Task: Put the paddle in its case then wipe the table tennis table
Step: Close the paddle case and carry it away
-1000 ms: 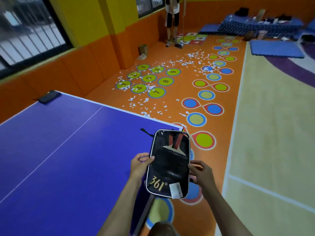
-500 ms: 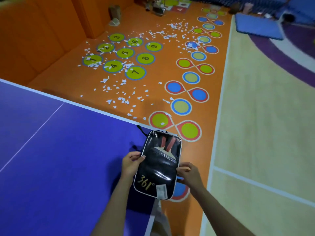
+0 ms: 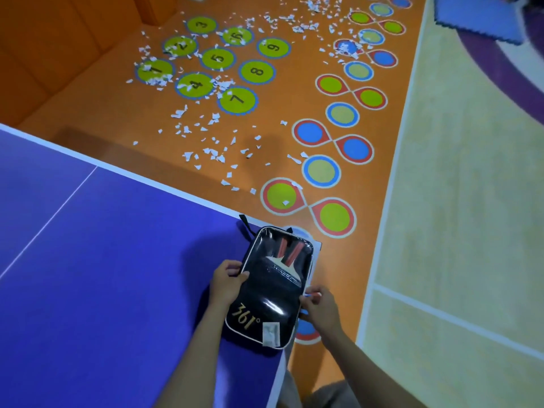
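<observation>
The black case (image 3: 272,285) lay at the corner of the blue table (image 3: 103,260), a paddle (image 3: 287,262) showing through its clear front. The left hand (image 3: 226,282) pinched its left edge with curled fingers, and the right hand (image 3: 319,307) gripped its right edge.

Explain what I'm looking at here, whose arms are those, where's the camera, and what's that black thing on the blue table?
No machine here: a person wears one camera on the head, looking down at their own two hands. The left hand and right hand each grip a side edge of a black paddle case marked 361°, at the corner of the blue table tennis table. A paddle shows through the case's clear front. Beyond the table, torn paper scraps litter the orange floor with its numbered circles.
</observation>
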### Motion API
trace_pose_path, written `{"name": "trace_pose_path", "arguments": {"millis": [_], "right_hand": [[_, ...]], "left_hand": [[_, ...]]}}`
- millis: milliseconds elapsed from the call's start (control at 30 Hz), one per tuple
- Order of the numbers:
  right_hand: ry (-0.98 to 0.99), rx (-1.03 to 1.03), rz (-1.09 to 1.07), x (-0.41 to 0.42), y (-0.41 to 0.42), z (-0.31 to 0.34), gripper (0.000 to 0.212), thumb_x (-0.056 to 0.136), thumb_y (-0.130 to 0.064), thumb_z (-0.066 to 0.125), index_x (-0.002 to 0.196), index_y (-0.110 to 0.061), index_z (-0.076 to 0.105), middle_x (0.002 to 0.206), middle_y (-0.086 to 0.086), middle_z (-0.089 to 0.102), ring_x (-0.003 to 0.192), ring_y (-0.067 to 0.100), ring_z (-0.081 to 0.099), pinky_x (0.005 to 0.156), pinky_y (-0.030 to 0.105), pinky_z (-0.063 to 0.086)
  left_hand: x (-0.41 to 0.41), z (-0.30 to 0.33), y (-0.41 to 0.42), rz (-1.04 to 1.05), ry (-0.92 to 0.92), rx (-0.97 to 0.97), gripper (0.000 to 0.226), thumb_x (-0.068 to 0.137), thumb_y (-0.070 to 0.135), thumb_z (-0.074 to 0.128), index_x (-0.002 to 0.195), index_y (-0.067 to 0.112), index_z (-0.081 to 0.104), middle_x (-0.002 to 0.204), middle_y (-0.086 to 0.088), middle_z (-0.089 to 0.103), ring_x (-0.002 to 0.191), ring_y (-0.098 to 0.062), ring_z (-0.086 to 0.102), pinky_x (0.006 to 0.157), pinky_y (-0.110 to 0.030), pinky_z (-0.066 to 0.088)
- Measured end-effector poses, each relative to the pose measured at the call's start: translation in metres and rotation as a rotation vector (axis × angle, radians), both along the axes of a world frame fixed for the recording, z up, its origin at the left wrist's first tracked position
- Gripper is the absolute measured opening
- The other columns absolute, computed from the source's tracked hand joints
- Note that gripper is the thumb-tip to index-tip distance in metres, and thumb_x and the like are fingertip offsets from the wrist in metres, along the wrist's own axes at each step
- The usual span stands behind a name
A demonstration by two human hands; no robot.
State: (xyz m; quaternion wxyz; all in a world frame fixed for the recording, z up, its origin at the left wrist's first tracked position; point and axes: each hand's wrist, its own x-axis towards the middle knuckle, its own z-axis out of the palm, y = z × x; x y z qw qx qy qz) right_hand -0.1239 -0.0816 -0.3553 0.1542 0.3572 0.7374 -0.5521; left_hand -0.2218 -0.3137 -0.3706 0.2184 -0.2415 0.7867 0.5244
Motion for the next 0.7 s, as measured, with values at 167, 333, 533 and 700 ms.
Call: {"name": "trace_pose_path", "arguments": {"millis": [167,333,533,700], "right_hand": [[0.002,0.035,0.074,-0.01,0.003,-0.001,0.01,0.096,-0.005,0.065,0.092,-0.01,0.057,0.084,0.004,0.066,0.077,0.025,0.064,0.075,0.051,0.062],[0.051,0.215,0.344,-0.033,0.045,0.011,0.004,0.101,-0.022,0.064,0.101,-0.025,0.061,0.09,-0.019,0.066,0.087,0.009,0.066,0.082,0.036,0.054],[0.15,0.449,0.628,-0.079,0.131,0.031,0.012,0.101,-0.03,0.06,0.111,-0.026,0.065,0.099,-0.008,0.072,0.086,0.013,0.068,0.075,0.037,0.057],[0.245,0.602,0.826,-0.125,0.203,0.06,0.022,0.099,-0.034,0.058,0.12,-0.028,0.063,0.112,-0.007,0.071,0.102,0.02,0.069,0.077,0.035,0.05]], "left_hand": [[0.0,0.015,0.006,-0.015,0.025,-0.058,0.02,0.088,0.005,0.072,0.102,0.018,0.069,0.098,0.006,0.071,0.096,-0.018,0.07,0.083,-0.031,0.053],[0.001,0.042,0.027,-0.118,0.169,-0.276,0.017,0.095,0.013,0.062,0.101,0.029,0.065,0.099,0.015,0.068,0.09,-0.006,0.064,0.067,-0.028,0.048],[-0.005,0.069,0.102,-0.327,0.27,-0.373,0.012,0.099,0.018,0.06,0.102,0.028,0.064,0.103,0.015,0.066,0.093,-0.006,0.064,0.074,-0.029,0.053],[-0.023,0.098,0.178,-0.366,0.302,-0.52,0.011,0.102,0.024,0.054,0.106,0.028,0.064,0.103,0.011,0.066,0.093,-0.012,0.064,0.077,-0.036,0.054]]}}
